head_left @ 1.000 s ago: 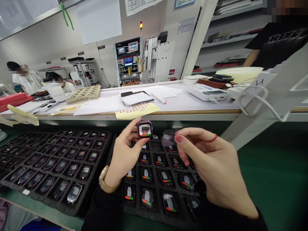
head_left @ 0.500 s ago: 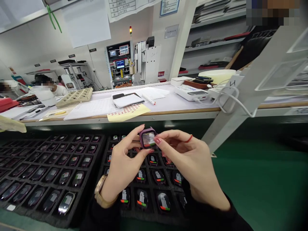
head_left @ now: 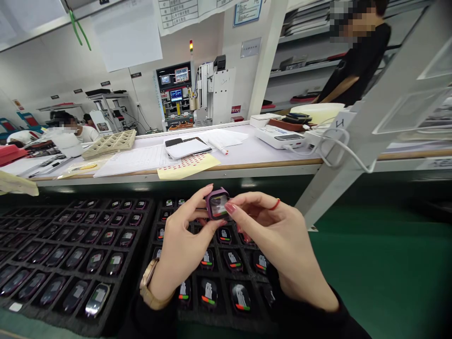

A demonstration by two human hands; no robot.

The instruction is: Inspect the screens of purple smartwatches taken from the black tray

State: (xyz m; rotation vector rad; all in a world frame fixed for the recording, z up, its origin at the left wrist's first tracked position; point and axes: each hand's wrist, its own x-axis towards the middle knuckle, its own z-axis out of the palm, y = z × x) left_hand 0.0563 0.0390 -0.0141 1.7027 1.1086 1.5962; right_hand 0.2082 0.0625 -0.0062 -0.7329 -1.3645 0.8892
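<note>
Watch point(head_left: 216, 202): held up, tilted, over the tray point(head_left: 222, 321) of other watches point(head_left: 241, 297).
Left grip: left hand point(head_left: 187, 240), thumb and forefinger closed around the watch's case.
Right grip: right hand point(head_left: 273, 230), fingertips close together at the screen point(head_left: 218, 207) edge; whether they pinch anything, cannot tell.
Drop risk: a loosened left pinch could let the watch fall onto those below.
Screen risk: fingertip contact could smudge it.
</note>
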